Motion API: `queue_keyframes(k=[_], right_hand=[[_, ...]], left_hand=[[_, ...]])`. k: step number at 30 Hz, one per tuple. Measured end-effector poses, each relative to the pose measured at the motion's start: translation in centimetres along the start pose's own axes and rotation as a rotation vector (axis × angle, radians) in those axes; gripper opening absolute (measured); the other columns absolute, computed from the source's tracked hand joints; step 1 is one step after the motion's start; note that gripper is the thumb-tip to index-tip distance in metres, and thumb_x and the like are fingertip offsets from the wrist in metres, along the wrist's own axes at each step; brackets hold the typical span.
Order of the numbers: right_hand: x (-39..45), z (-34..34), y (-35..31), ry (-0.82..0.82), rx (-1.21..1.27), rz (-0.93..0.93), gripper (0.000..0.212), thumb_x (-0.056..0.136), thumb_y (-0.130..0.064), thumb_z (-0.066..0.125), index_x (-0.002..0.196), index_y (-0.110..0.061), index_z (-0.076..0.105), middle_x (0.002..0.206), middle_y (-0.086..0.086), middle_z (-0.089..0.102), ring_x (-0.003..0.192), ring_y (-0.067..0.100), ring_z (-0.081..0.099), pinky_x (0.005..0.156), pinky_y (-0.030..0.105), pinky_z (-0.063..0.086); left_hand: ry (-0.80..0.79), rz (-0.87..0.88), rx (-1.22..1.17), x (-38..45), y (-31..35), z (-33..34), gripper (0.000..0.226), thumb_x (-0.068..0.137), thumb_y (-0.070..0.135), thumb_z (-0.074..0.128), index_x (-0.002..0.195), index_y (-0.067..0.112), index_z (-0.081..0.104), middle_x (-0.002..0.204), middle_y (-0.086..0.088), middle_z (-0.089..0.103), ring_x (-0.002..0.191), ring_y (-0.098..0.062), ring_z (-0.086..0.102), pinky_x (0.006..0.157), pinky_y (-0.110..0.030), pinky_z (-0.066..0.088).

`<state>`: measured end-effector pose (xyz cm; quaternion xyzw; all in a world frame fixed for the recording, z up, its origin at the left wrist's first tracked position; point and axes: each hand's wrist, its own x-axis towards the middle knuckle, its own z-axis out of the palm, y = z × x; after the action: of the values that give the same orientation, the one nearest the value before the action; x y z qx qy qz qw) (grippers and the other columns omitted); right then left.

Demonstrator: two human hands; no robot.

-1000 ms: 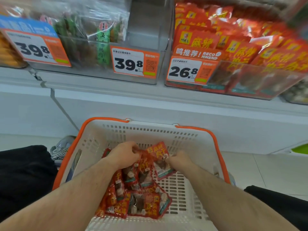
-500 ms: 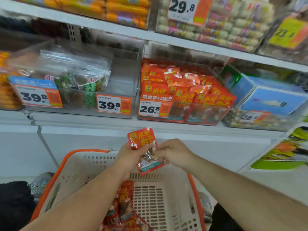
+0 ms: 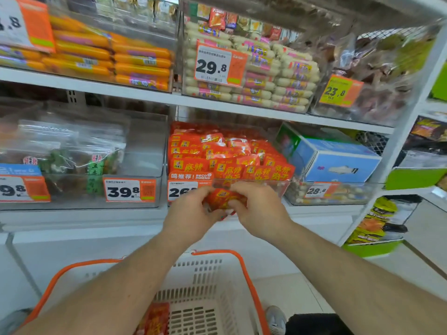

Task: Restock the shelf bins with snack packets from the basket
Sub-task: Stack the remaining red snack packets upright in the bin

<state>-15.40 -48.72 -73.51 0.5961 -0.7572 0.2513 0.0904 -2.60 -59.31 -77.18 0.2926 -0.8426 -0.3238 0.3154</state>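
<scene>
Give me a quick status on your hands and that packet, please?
Left hand and right hand both grip red packet. Packet at front of red-packet bin, not in yet. Nothing in the way.

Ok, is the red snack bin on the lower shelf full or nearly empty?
Full. The red snack bin is heaped with red packets above its clear front wall.

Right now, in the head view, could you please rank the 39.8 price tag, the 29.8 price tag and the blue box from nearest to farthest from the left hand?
1. 39.8 price tag, just left of the left hand.
2. Blue box, up and right.
3. 29.8 price tag, on the shelf above.
</scene>
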Motion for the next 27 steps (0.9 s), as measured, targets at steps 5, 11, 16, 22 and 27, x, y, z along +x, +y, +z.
queue_keyframes(k=[5,11,16,22,27], right_hand=[[1.0,-4.3,3.0,0.567,-0.045,0.037,0.008,0.085,-0.007,0.058,0.087,-0.008,0.066,0.082,0.004,0.062,0.076,0.017,0.050,0.064,0.022,0.030],[2.6,-6.7,7.3,0.678,-0.038,0.230,0.009,0.090,-0.002,0.056,0.093,-0.005,0.064,0.087,0.010,0.060,0.080,0.028,0.052,0.064,0.025,0.024],[3.1,-6.7,9.3,0.548,-0.092,0.369,0.014,0.095,-0.006,0.053,0.102,-0.005,0.065,0.097,0.013,0.061,0.087,0.031,0.054,0.068,0.030,0.032],[3.8,-6.5,9.7,0.402,-0.134,0.387,0.015,0.097,-0.009,0.050,0.100,-0.007,0.065,0.096,0.009,0.058,0.082,0.021,0.045,0.068,0.030,0.032],[5.1,-6.4,9.3,0.322,-0.181,0.338,0.013,0.097,-0.010,0.051,0.100,-0.010,0.064,0.090,0.002,0.052,0.082,0.021,0.045,0.067,0.028,0.029]], left_hand=[[0.327,-0.006,0.464,2.9,0.1,-1.2,0.107,0.071,0.053,0.080,0.152,0.017,0.021,0.159,-0.015,0.012,0.145,-0.034,0.013,0.116,-0.048,0.016],[0.250,-0.111,0.615,4.7,-1.0,0.5,0.121,0.070,0.067,0.072,0.154,0.011,0.006,0.159,-0.025,0.005,0.148,-0.040,0.003,0.117,-0.054,0.015],[0.259,-0.086,0.699,4.5,-2.0,0.6,0.120,0.070,0.061,0.077,0.153,0.010,0.007,0.159,-0.022,0.010,0.148,-0.038,0.008,0.114,-0.052,0.024],[0.254,-0.071,0.736,4.2,-2.1,0.4,0.116,0.070,0.056,0.079,0.153,0.009,0.012,0.157,-0.024,0.015,0.147,-0.040,0.013,0.113,-0.053,0.027],[0.245,-0.073,0.739,4.1,-2.2,0.3,0.114,0.070,0.053,0.080,0.153,0.008,0.016,0.157,-0.024,0.016,0.146,-0.040,0.014,0.112,-0.054,0.029]])
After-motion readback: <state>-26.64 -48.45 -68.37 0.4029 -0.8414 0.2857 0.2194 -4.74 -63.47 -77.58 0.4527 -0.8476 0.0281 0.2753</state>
